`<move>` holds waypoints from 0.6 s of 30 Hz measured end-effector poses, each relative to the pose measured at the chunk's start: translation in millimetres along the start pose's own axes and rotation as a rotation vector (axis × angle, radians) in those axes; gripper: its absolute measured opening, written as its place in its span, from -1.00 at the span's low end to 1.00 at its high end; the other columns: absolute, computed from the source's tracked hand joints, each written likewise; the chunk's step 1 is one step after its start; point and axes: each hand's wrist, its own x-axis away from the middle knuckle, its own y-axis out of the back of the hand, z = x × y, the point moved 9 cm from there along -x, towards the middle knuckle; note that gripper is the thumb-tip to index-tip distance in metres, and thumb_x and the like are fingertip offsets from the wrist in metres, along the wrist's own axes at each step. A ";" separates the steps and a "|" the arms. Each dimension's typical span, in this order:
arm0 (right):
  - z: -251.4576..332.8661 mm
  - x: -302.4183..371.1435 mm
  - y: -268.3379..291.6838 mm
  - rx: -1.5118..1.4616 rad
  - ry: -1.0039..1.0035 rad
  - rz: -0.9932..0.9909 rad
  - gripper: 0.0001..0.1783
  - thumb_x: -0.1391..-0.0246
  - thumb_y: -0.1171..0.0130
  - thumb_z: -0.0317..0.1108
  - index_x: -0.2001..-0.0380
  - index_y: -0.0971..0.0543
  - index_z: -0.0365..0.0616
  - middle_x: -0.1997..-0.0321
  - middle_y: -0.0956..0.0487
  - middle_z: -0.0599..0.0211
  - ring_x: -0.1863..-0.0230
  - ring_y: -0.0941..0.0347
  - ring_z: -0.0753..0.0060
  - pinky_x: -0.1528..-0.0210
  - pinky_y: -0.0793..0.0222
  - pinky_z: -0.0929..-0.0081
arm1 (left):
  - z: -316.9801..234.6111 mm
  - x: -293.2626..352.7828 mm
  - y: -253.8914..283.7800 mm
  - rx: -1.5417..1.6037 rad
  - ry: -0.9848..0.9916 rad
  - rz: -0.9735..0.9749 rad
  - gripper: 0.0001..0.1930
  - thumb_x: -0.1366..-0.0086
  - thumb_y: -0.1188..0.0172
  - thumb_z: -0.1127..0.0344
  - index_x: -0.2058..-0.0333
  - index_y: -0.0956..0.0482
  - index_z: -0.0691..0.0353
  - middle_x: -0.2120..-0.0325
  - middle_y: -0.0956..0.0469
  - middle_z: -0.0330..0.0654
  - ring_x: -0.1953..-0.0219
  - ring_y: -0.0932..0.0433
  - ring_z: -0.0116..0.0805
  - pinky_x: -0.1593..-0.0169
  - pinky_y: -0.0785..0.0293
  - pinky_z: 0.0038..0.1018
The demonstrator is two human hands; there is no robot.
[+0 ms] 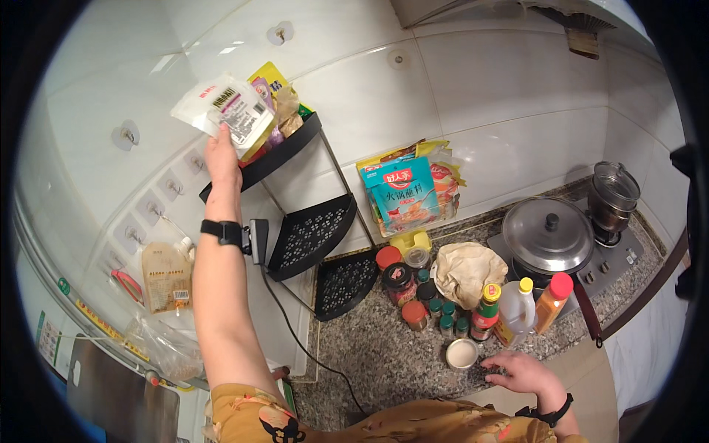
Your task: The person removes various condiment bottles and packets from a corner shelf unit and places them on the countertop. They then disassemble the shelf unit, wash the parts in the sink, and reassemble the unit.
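My left hand (pixel 223 166) reaches up to the top tier of a black corner shelf (pixel 288 148) and grips a white packet (pixel 235 111) with printed labels. Beside that packet, other bags stand on the same tier, among them a yellow one (pixel 270 77). My right hand (pixel 519 371) rests by the counter's front edge with its fingers spread and nothing in them. Close to its fingertips stands a small round white-topped container (pixel 462 354). A wristband with a small box and a cable is on my left forearm.
Several spice jars (pixel 415 315), a red sauce bottle (pixel 485 314), a clear jug (pixel 515 314) and a beige cloth (pixel 470 273) crowd the granite counter. A blue packet (pixel 402 193) leans at the wall. A lidded pan (pixel 548 236) sits on the stove, its handle jutting forward.
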 end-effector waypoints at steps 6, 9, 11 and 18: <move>8.4 -39.3 -9.8 0.017 0.118 0.100 -0.66 -0.08 -0.34 -0.26 0.08 -0.61 -0.12 0.19 -0.62 0.10 0.13 -0.55 -0.06 0.09 -0.50 0.17 | -57.1 78.8 32.0 -0.066 -0.017 0.133 -0.61 -0.49 -0.08 0.21 -0.08 -0.49 0.43 0.02 -0.60 -0.15 0.04 -0.55 -0.45 -0.06 -0.43 -0.51; 15.1 -49.3 -22.4 0.015 0.164 0.189 -0.66 -0.09 -0.33 -0.30 0.06 -0.59 -0.11 0.15 -0.59 0.09 0.11 -0.54 -0.06 0.08 -0.49 0.17 | -76.5 148.2 49.6 -0.311 0.120 0.323 -0.63 -0.47 -0.12 0.14 0.05 -0.59 0.38 0.14 -0.66 -0.23 0.15 -0.57 -0.56 0.02 -0.44 -0.59; 14.3 -51.9 -27.9 -0.002 0.166 0.242 -0.65 -0.09 -0.33 -0.29 0.05 -0.59 -0.10 0.14 -0.59 0.10 0.10 -0.54 -0.06 0.07 -0.48 0.17 | -82.1 183.7 62.5 -0.445 0.224 0.416 -0.61 -0.48 -0.12 0.10 0.02 -0.60 0.35 0.19 -0.67 -0.27 0.17 -0.57 -0.59 0.05 -0.46 -0.60; 11.5 -73.9 -61.3 0.012 0.190 0.438 -0.64 -0.09 -0.33 -0.28 0.03 -0.59 -0.08 0.09 -0.59 0.14 0.04 -0.54 -0.06 0.03 -0.49 0.18 | -95.1 304.1 160.4 -0.768 0.671 0.484 -0.59 -0.49 -0.11 0.11 -0.06 -0.58 0.36 0.12 -0.65 -0.30 0.09 -0.52 -0.59 -0.04 -0.45 -0.54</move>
